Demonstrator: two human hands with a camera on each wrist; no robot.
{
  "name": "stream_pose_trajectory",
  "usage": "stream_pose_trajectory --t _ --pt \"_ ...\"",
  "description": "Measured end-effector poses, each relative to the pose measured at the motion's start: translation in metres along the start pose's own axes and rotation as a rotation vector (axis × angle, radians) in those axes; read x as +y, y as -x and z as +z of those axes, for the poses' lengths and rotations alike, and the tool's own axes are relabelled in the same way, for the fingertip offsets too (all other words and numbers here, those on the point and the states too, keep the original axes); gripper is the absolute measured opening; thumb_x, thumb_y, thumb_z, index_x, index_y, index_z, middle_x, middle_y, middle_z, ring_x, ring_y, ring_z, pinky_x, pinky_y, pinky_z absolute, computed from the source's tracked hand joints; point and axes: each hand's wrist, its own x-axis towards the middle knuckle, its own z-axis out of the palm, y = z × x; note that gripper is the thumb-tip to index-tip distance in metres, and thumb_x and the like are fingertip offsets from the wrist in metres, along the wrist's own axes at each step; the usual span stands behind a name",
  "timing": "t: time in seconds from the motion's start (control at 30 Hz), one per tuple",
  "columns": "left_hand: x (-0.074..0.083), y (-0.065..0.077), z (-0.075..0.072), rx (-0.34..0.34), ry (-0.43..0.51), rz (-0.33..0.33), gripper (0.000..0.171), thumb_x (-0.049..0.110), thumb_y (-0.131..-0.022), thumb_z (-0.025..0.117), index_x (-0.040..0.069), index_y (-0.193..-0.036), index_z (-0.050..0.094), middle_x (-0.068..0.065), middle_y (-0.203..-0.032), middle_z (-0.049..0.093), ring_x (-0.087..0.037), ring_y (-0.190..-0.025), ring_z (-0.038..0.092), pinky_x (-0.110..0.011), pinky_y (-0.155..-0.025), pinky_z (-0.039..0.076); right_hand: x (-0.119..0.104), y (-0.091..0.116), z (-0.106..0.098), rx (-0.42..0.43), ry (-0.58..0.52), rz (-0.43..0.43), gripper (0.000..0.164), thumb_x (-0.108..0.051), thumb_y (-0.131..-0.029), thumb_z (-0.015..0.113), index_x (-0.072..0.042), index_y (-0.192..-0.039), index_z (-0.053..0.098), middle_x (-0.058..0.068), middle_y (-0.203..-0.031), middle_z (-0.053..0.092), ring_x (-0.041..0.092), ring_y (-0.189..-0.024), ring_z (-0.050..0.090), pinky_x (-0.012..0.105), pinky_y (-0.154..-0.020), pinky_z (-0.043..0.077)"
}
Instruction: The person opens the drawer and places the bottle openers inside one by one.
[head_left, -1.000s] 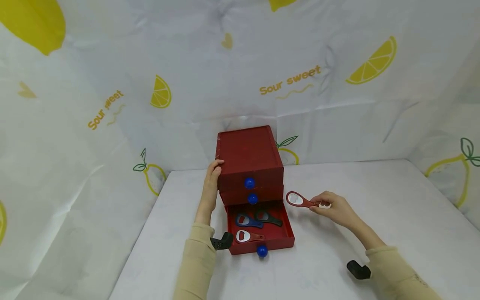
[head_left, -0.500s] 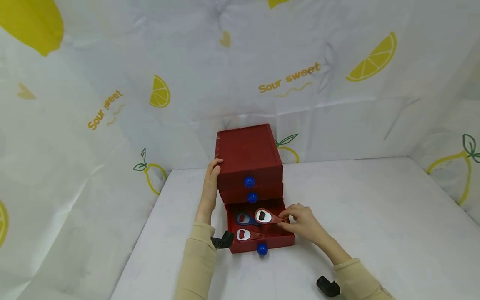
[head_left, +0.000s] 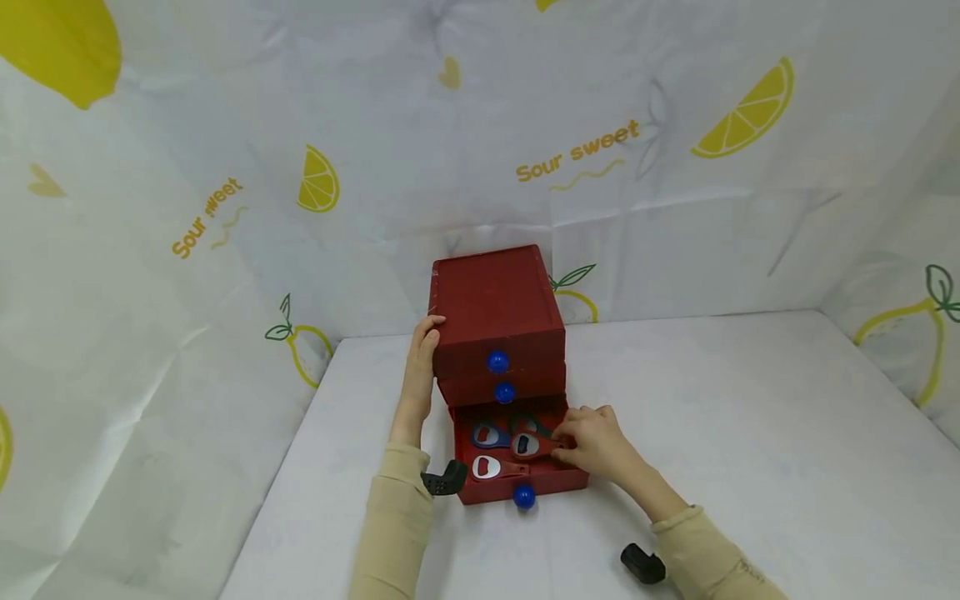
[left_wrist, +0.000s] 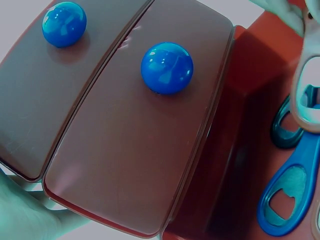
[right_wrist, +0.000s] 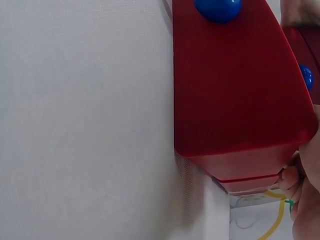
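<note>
My left hand (head_left: 418, 362) rests against the left side of a red drawer cabinet (head_left: 495, 296), fingertips at its top edge. The bottom drawer (head_left: 558, 481) is pulled out. Over its right side, my right hand (head_left: 596, 446) pinches the handle end of a red bottle opener (head_left: 527, 447) with a pale metal head. Inside the drawer lie a blue bottle opener (left_wrist: 308, 150), a dark green one (left_wrist: 283, 141) partly covered by the held opener, and another red bottle opener (head_left: 487, 468) near the front. In the right wrist view, the drawer's front hides most of the fingers.
Blue ball knobs mark the upper drawer (head_left: 497, 362), the middle drawer (head_left: 504, 392) and the pulled-out drawer's front, whose knob (head_left: 524, 497) faces me. Both upper drawers are closed. A white table (head_left: 720, 417) extends around the cabinet, with a lemon-print cloth (head_left: 420, 125) behind.
My right hand has carried the red bottle opener leftward from beside the cabinet, then lowered it into the bottom drawer. My left hand stays on the cabinet.
</note>
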Motion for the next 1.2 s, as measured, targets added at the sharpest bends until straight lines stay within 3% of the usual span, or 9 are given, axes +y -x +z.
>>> stream_pose_trajectory --t 0.23,0.57,0.73,0.9,1.07,1.2 --pt "0.000 0.001 -0.001 0.000 0.003 0.001 0.038 0.031 -0.099 0.031 0.013 -0.132 0.038 -0.009 -0.146 0.028 -0.025 -0.116 0.040 -0.034 -0.089 0.037 -0.002 0.001 0.000 -0.027 0.000 0.025 0.016 -0.033 -0.071 0.078 -0.020 -0.078 0.072 -0.011 -0.074 0.059 0.009 -0.071 0.048 0.032 -0.069 0.028" --pt "-0.001 0.002 0.000 0.000 -0.001 0.002 0.038 0.031 -0.099 0.031 0.014 -0.132 0.039 -0.008 -0.145 0.029 -0.024 -0.119 0.038 -0.034 -0.091 0.035 -0.004 0.006 0.002 0.121 -0.060 0.000 0.007 -0.024 -0.075 0.075 -0.019 -0.078 0.071 -0.010 -0.074 0.060 0.008 -0.071 0.050 0.027 -0.068 0.028" --pt "-0.001 0.001 0.000 0.002 0.003 0.010 0.038 0.031 -0.099 0.031 0.013 -0.132 0.039 -0.008 -0.146 0.028 -0.024 -0.119 0.038 -0.034 -0.091 0.035 -0.005 0.009 -0.002 0.208 -0.176 -0.080 0.007 -0.017 -0.076 0.075 -0.016 -0.082 0.072 -0.011 -0.073 0.057 0.004 -0.068 0.047 0.021 -0.064 0.032" --pt "0.000 0.002 0.001 0.000 0.003 0.010 0.039 0.031 -0.099 0.031 0.013 -0.133 0.038 -0.007 -0.149 0.026 -0.025 -0.119 0.038 -0.035 -0.091 0.036 -0.016 0.019 -0.008 0.235 -0.349 -0.134 0.015 -0.011 -0.076 0.074 -0.014 -0.090 0.069 -0.013 -0.072 0.048 0.002 -0.065 0.042 0.013 -0.055 0.035" --pt "-0.002 0.001 0.000 -0.003 0.002 0.021 0.039 0.032 -0.099 0.031 0.013 -0.133 0.038 -0.005 -0.150 0.024 -0.026 -0.121 0.037 -0.036 -0.092 0.035 -0.029 0.029 -0.013 0.227 -0.498 -0.172 0.020 -0.011 -0.078 0.072 -0.020 -0.095 0.067 -0.013 -0.072 0.047 -0.003 -0.062 0.040 0.012 -0.051 0.035" --pt "-0.002 0.001 0.000 -0.002 0.002 0.019 0.039 0.032 -0.098 0.031 0.014 -0.132 0.038 -0.001 -0.153 0.020 -0.027 -0.125 0.034 -0.037 -0.094 0.034 -0.036 0.035 -0.012 0.145 -0.608 -0.203 0.019 -0.015 -0.082 0.069 -0.017 -0.100 0.067 -0.010 -0.069 0.051 -0.005 -0.061 0.040 0.013 -0.050 0.036"
